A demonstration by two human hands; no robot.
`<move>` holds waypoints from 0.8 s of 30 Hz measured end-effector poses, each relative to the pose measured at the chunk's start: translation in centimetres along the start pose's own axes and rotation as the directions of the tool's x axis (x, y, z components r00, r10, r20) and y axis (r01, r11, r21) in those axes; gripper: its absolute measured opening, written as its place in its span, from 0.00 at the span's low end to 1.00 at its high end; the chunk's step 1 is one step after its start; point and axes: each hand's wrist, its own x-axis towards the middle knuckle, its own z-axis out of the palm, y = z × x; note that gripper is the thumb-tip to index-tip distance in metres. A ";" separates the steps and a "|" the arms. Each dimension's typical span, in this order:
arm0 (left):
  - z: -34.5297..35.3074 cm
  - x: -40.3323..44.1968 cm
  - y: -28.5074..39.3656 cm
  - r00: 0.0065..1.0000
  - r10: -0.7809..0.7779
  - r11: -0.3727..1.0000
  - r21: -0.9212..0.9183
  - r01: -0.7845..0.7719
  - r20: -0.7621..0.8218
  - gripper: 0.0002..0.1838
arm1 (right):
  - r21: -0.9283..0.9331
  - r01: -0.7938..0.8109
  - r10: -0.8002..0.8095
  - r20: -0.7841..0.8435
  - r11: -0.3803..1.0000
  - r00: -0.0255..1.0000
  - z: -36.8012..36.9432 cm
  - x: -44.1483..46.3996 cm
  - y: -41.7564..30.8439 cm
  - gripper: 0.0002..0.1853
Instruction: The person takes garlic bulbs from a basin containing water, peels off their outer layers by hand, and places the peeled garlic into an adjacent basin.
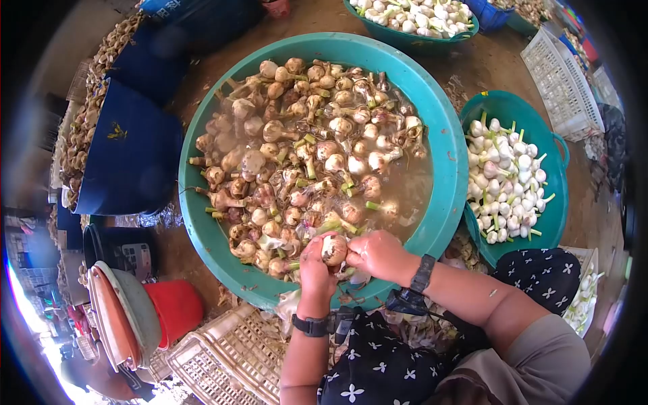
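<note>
Over the near rim of a big teal tub (pixel 453 155), my left hand (pixel 314 270) is closed round a brownish garlic bulb (pixel 334 249). My right hand (pixel 382 254) pinches at the bulb's right side with curled fingers; whether a bit of skin is between the fingertips is hidden. Murky water fills the tub, and many dirty garlic bulbs (pixel 273 130) with short cut stems float in it. Loose pale skins (pixel 289 302) hang on the rim below my hands.
A teal basin (pixel 559 177) of clean white garlic stands at the right, another teal basin (pixel 378 28) at the top. Blue tubs (pixel 125 158) are at the left. A red bucket (pixel 177 309) and plastic crates (pixel 229 351) lie lower left; a white crate (pixel 561 81) is upper right.
</note>
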 end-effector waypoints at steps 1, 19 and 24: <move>-0.6 0.3 -0.3 1.000 0.000 1.000 0.001 0.000 0.001 0.17 | 0.177 -0.154 0.152 0.025 0.972 0.988 0.6 0.2 0.7 0.10; -1.5 -2.7 -1.8 0.630 0.556 0.056 0.732 -0.679 0.541 0.15 | 0.818 -0.478 0.487 0.575 -0.321 0.657 0.7 -0.4 1.1 0.10; -4.8 -0.1 -1.6 0.999 0.024 0.795 -0.604 -0.049 -0.049 0.13 | 0.914 -0.399 0.337 0.401 -0.078 0.852 -2.4 -3.0 -1.0 0.12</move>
